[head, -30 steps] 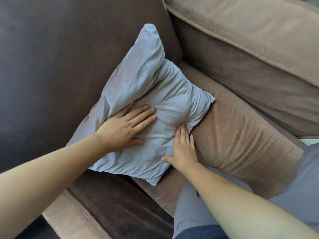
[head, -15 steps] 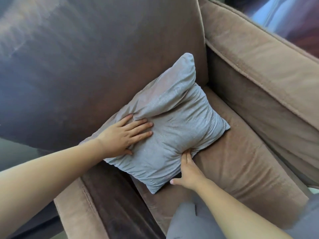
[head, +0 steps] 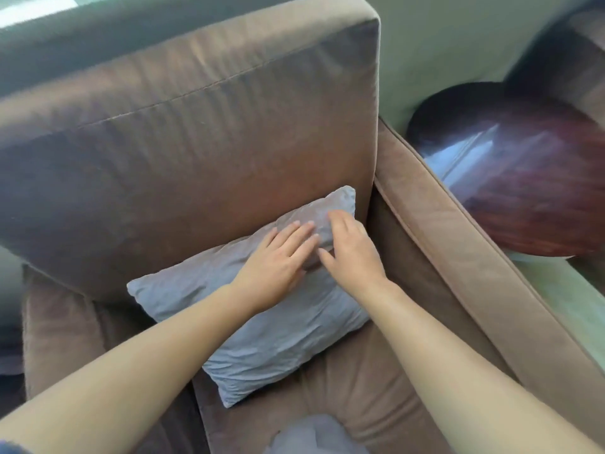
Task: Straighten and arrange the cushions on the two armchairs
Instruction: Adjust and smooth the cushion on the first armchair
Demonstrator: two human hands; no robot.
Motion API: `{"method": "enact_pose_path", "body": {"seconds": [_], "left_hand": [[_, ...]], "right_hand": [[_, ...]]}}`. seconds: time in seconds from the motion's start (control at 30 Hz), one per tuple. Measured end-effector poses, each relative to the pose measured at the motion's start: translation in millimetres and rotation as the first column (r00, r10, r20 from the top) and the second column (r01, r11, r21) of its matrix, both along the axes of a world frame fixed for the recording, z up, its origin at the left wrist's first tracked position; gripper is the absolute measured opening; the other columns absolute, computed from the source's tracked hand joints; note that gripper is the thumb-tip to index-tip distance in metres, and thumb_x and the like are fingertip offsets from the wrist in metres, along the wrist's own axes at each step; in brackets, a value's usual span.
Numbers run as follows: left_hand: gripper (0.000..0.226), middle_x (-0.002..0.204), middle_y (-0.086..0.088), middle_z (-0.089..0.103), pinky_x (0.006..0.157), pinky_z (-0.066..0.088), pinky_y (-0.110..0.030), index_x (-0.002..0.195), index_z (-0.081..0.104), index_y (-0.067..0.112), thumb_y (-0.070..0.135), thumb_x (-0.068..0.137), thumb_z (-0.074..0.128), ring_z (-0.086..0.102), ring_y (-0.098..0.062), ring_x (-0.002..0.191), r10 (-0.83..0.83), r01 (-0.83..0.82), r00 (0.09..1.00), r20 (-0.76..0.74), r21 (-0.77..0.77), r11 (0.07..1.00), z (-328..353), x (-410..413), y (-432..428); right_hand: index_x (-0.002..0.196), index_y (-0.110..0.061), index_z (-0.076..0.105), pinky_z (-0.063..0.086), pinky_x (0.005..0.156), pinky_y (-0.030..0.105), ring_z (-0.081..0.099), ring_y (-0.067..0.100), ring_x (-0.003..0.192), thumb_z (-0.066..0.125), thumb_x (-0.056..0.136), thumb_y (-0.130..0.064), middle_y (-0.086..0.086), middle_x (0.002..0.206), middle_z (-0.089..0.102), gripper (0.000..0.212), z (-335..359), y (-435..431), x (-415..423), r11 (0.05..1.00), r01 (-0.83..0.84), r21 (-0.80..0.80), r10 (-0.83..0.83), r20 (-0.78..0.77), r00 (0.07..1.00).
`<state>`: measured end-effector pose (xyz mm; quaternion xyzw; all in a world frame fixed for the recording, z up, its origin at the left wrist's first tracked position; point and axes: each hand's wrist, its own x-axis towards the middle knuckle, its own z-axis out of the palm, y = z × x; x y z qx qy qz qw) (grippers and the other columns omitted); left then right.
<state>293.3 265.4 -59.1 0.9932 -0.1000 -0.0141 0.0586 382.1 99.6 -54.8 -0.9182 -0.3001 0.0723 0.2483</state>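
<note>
A grey-blue cushion [head: 262, 335] leans against the brown back cushion [head: 196, 152] of a brown armchair, its lower edge on the seat [head: 360, 388]. My left hand [head: 278, 257] lies flat on the cushion's upper part, fingers spread. Just to its right, my right hand [head: 353, 253] rests on the cushion's upper right corner, fingers slightly curled over the fabric. Neither hand clearly pinches the cloth; both press on it.
The armchair's right armrest [head: 474, 257] runs diagonally beside the cushion, and the left armrest [head: 55, 339] shows at the lower left. A round dark wooden side table [head: 530, 178] stands right of the chair. Part of another dark seat [head: 576, 60] shows at the top right.
The view has pulled back and up, showing the whole chair back. Both hands slid from the cushion's lower part up to its upper right corner. The cushion now leans more squarely against the back.
</note>
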Motion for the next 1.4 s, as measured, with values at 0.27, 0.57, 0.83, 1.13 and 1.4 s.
{"method": "enact_pose_path", "body": {"seconds": [0.27, 0.57, 0.83, 1.13, 1.4], "left_hand": [[0.075, 0.162, -0.008, 0.028, 0.118, 0.024, -0.051, 0.154, 0.028, 0.014, 0.029, 0.089, 0.063, 0.03, -0.028, 0.147, 0.147, -0.164, 0.983, -0.109, -0.168, 0.972, -13.1, -5.0, 10.4], [0.036, 0.113, -0.012, 0.061, 0.087, 0.049, -0.049, 0.117, 0.059, 0.01, 0.037, 0.095, 0.051, 0.057, -0.036, 0.103, 0.325, -0.333, 0.943, -0.073, -0.197, 0.922, 3.0, 13.2, 4.9], [0.04, 0.109, -0.012, 0.057, 0.086, 0.047, -0.05, 0.113, 0.056, 0.009, 0.042, 0.091, 0.062, 0.054, -0.034, 0.099, 0.393, -0.396, 0.917, -0.063, -0.244, 0.885, -3.4, 48.2, -7.4], [0.019, 0.085, -0.003, 0.053, 0.073, 0.044, -0.042, 0.08, 0.051, 0.014, 0.026, 0.093, 0.059, 0.053, -0.025, 0.082, 0.496, -0.45, 0.868, 0.005, -0.412, 0.792, 5.7, 54.7, -11.7], [0.02, 0.09, -0.003, 0.054, 0.076, 0.046, -0.04, 0.093, 0.06, 0.011, 0.031, 0.093, 0.061, 0.055, -0.026, 0.087, 0.478, -0.453, 0.877, -0.059, -0.437, 0.777, 8.6, 44.9, -7.4]], "right_hand": [[0.156, -0.009, 0.013, 0.02, 0.122, 0.035, 0.011, 0.019, 0.152, 0.059, 0.093, -0.033, 0.007, 0.165, 0.012, 0.081, 10.8, 12.8, 34.1, 0.91, -0.315, -0.269, 0.289, -0.133, 0.948], [0.115, -0.012, 0.055, 0.039, 0.083, 0.028, 0.056, 0.022, 0.097, 0.058, 0.092, -0.021, 0.005, 0.111, 0.057, 0.024, -68.3, -39.8, -56.5, 0.788, 0.609, -0.089, -0.536, -0.586, 0.608], [0.107, -0.01, 0.052, 0.051, 0.091, 0.048, 0.062, 0.029, 0.096, 0.046, 0.103, -0.019, 0.012, 0.105, 0.059, 0.012, -169.5, -54.3, -127.5, 0.406, 0.846, -0.344, -0.325, -0.92, -0.218], [0.079, -0.013, 0.05, 0.04, 0.034, 0.017, 0.052, 0.012, 0.054, 0.055, 0.097, -0.011, 0.004, 0.068, 0.052, 0.018, -194.8, -54.1, -126.6, 0.364, 0.872, -0.327, -0.486, -0.865, -0.122], [0.097, -0.01, 0.054, 0.048, 0.053, 0.031, 0.06, 0.02, 0.068, 0.051, 0.1, -0.016, 0.012, 0.091, 0.063, 0.007, -182.1, -55.4, -127.6, 0.512, 0.762, -0.396, -0.46, -0.876, -0.145]]}}
